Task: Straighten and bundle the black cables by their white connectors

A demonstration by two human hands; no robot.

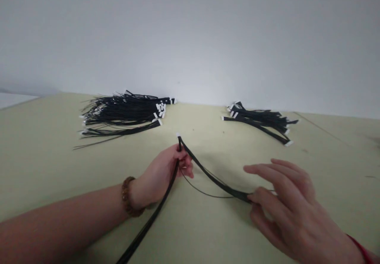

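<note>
Centre: one black multi-strand wire bundle (242, 195) with white plastic connector (178, 135), apparently part-worked, one length trailing to the lower edge.
Left hand (162, 173): grip closed on bundle, just below connector.
Right hand (287, 204), lower right: grip pinching bundle.
Pale yellow desk (192, 240), upper left: larger black wire pile (124, 111), strands splayed, seemingly remaining.
Upper right: smaller, neater black wire pile (261, 117), seemingly finished.
</note>
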